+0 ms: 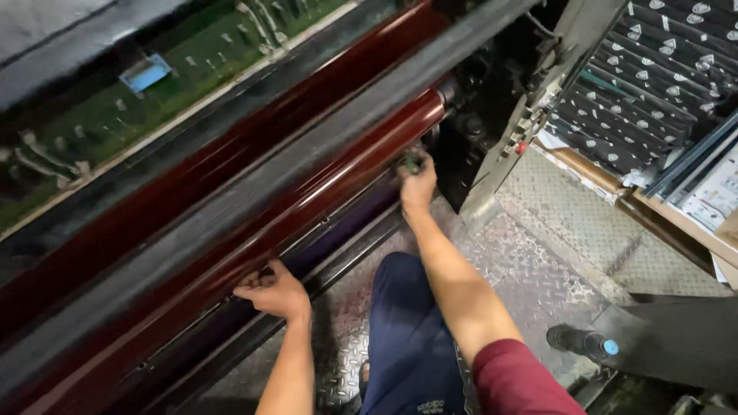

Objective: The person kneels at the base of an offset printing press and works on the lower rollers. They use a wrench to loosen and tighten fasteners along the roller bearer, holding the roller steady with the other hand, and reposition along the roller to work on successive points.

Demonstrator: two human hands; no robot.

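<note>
A long glossy dark red roller (323, 184) runs diagonally through a large printing machine, from lower left to upper right. My left hand (270, 290) grips the machine's lower edge just under the roller, fingers curled onto it. My right hand (417, 183) reaches further along, near the roller's right end, and is closed around a small green-handled tool (412, 161). The tool's tip is hidden behind the hand. A second, darker red roller (231, 146) lies above the first.
I crouch on a diamond-plate metal floor (530, 269), my blue-trousered knee (407, 323) below the arms. Stacks of black patterned printed sheets (653, 77) lie on a wooden shelf at right. A dark bottle with a blue cap (584, 342) lies on the floor.
</note>
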